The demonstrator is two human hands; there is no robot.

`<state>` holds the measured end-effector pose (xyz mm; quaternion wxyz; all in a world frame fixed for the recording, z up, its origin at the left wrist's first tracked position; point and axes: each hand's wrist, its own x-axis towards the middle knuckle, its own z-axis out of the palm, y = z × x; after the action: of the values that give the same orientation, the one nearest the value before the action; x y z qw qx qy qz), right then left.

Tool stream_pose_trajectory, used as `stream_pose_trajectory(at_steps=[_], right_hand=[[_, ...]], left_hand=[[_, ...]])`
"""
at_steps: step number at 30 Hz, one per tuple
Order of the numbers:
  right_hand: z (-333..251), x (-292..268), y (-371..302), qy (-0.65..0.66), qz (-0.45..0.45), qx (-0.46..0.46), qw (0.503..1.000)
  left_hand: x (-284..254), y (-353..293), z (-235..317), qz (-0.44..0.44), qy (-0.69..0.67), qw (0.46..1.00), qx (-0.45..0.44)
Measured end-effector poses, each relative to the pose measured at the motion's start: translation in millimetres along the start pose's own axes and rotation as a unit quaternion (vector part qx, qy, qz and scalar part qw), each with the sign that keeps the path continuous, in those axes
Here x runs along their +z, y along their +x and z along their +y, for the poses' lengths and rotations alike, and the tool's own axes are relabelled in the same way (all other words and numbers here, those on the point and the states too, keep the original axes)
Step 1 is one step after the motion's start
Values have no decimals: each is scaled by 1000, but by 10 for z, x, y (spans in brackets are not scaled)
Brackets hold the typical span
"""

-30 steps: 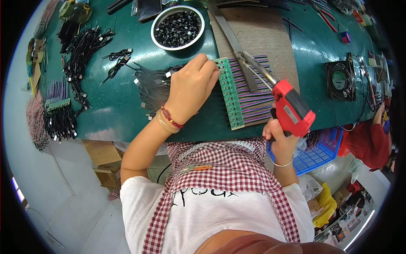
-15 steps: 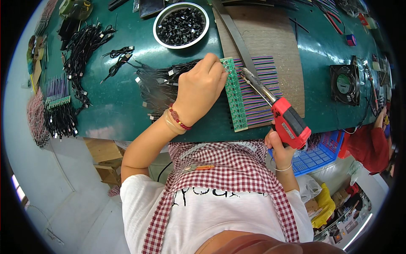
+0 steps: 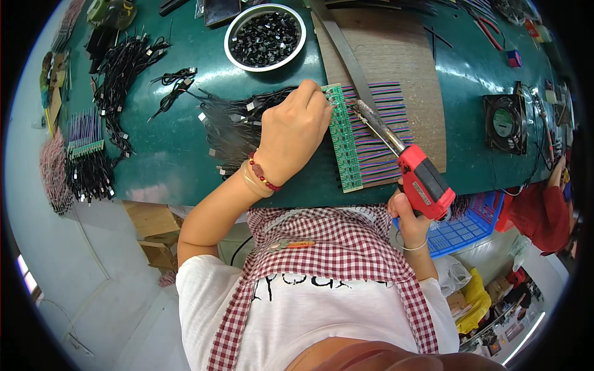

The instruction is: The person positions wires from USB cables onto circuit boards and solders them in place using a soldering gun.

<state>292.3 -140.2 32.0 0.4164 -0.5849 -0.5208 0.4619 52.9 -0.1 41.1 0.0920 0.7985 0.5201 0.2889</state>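
My left hand (image 3: 293, 127) is closed in a pinch at the left edge of a green circuit-board panel (image 3: 346, 151), near its far end. What the fingertips hold is hidden behind the hand. Rows of coloured wires (image 3: 385, 148) run out from the panel's right side. In my right hand (image 3: 409, 222) is a red and black soldering gun (image 3: 426, 181), its metal tip angled to the far left over the upper part of the panel. Black cables with plugs (image 3: 232, 120) lie left of the panel and pass behind my left hand.
A flat metal bar (image 3: 343, 52) lies across a wooden board (image 3: 427, 105) under the wires. A bowl of small black parts (image 3: 296, 52) stands beyond my left hand. More cable bundles (image 3: 120, 83) lie left; a fan (image 3: 504, 123) stands right. Below the table edge is a blue basket (image 3: 461, 238).
Almost nothing differs. My left hand has shifted very slightly at the panel's edge; the soldering gun stays nearly in place, its handle a touch lower.
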Motion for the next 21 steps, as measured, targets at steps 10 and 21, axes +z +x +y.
stream_pose_trajectory(at_steps=[10,21], right_hand=[[-4,40,-12,-1,6,15,1000],[16,33,-41,68,31,81,994]], left_hand=[[3,16,6,-7,-9,1000,-8],[-12,11,7,-10,-9,1000,-8]])
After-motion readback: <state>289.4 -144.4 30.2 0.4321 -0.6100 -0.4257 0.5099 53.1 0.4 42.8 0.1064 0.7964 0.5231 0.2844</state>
